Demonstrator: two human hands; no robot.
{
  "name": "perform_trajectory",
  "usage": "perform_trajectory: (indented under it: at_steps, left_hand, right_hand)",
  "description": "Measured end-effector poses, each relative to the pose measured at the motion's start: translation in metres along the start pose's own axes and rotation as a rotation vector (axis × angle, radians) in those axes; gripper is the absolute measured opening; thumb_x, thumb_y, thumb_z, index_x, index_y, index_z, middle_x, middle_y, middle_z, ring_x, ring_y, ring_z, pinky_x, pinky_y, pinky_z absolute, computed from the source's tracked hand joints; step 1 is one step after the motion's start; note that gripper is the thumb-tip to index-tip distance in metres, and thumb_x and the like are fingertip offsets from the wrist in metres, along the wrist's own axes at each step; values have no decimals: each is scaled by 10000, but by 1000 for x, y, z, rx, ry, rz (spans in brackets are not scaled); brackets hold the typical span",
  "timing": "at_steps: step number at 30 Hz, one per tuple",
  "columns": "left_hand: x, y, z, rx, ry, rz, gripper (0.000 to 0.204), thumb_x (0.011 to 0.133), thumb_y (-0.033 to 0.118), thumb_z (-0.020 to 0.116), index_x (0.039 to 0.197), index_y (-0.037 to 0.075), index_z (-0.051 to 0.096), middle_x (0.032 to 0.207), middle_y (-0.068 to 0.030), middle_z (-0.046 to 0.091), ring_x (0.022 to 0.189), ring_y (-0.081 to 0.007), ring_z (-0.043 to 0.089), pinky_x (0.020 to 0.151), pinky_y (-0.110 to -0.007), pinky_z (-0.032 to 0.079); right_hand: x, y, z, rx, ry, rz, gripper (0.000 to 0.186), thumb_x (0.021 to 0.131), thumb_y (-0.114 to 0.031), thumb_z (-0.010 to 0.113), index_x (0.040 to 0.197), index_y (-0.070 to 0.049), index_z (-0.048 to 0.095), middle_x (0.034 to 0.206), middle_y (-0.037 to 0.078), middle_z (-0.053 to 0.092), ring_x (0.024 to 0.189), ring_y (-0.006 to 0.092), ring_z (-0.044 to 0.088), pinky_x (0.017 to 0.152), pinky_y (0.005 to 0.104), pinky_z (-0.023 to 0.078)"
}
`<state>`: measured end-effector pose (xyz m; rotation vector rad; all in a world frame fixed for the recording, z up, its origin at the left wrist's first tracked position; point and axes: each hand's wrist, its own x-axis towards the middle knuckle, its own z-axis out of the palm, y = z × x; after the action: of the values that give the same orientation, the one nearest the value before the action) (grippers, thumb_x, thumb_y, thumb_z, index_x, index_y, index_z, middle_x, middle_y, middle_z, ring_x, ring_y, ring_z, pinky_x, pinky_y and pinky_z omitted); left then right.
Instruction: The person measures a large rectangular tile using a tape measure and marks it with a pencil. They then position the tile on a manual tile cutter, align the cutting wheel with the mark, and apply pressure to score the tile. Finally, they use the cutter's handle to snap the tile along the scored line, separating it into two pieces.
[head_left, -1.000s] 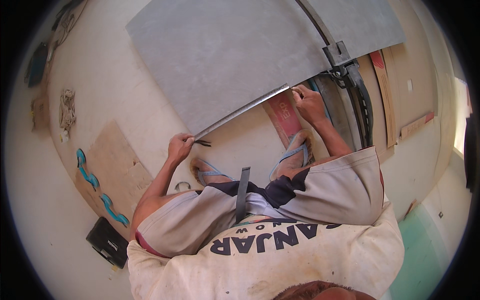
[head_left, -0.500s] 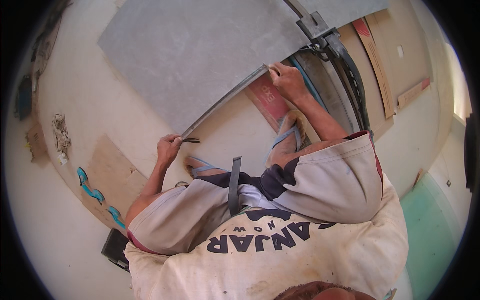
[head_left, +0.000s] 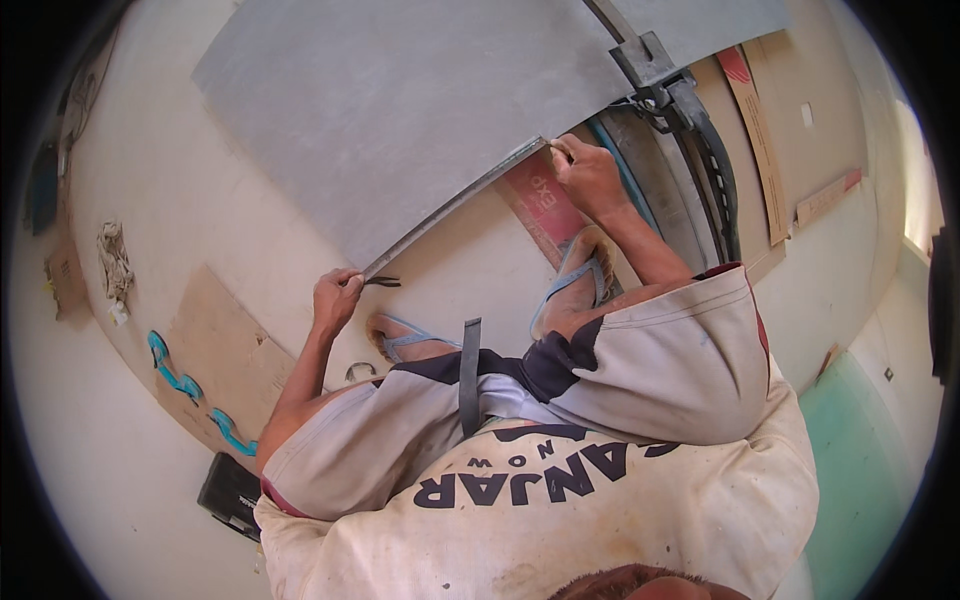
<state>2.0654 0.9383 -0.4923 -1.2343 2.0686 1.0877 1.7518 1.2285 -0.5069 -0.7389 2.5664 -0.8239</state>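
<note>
A large grey tile [head_left: 400, 110] lies before me. Along its near edge runs a narrow grey strip [head_left: 455, 207], slanting from lower left to upper right; whether it is separate from the tile I cannot tell. My left hand [head_left: 337, 298] is closed, pinching the strip's near-left end between thumb and fingers. At the far-right end my right hand [head_left: 592, 178] is closed too, its fingertips at the corner of the strip. Just right of the left hand lies a small dark, thin object [head_left: 383, 282]. A rail tile cutter [head_left: 655, 75] crosses the tile's right part.
Under the tile's edge lies a red cardboard piece [head_left: 540, 200], near my sandalled feet. Blue suction lifters [head_left: 178, 372] rest on a brown board [head_left: 225, 335] at left. A dark case [head_left: 230, 495] stands lower left. Cardboard strips [head_left: 755, 145] lie right; green glass-like sheet [head_left: 860, 470] lower right.
My right hand and the strip's far end have shifted slightly right and down in the picture. My left hand stays at the near end. The view has moved slightly.
</note>
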Motion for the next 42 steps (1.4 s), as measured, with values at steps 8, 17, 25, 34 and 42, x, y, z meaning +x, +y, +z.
perform_trajectory:
  at_steps: [8, 17, 25, 34, 42]
  left_hand:
    - [5, -2, -3, -77, -79, -56, 287, 770, 212, 596, 899, -30, 683, 769, -70, 639, 717, -153, 581, 673, -280, 456]
    - [1, -4, -7, -70, -64, 34, 243, 785, 184, 587, 848, -33, 675, 648, -14, 580, 598, -96, 514, 560, -254, 419]
    - [4, 0, -11, -138, -161, -95, 230, 801, 180, 590, 841, -26, 685, 672, -14, 599, 611, -76, 518, 553, -240, 416]
    - [4, -2, 0, -102, -68, 5, 260, 784, 201, 614, 881, -30, 684, 711, -46, 619, 630, -112, 549, 590, -253, 443]
    - [5, -10, 3, -120, -30, 67, 244, 804, 184, 589, 871, -31, 682, 652, 17, 563, 591, -70, 481, 532, -234, 388]
  right_hand:
    - [0, 8, 8, 2, 74, -52, 110, 830, -183, 577, 846, -76, 594, 717, 167, 628, 695, 361, 619, 626, 459, 482]
    - [-3, 8, 9, 12, 53, -44, 109, 834, -186, 572, 844, -78, 581, 717, 161, 630, 687, 352, 622, 624, 457, 485]
    - [9, 7, 17, 19, 84, -107, 124, 843, -195, 565, 849, -72, 584, 704, 164, 627, 682, 353, 622, 624, 454, 488]
    - [3, 9, 8, 8, 96, -74, 121, 856, -188, 552, 857, -73, 591, 708, 178, 625, 685, 372, 619, 620, 468, 484]
    - [-1, 7, 8, -23, 42, -8, 117, 842, -164, 569, 885, -65, 614, 733, 178, 631, 699, 372, 621, 604, 455, 487]
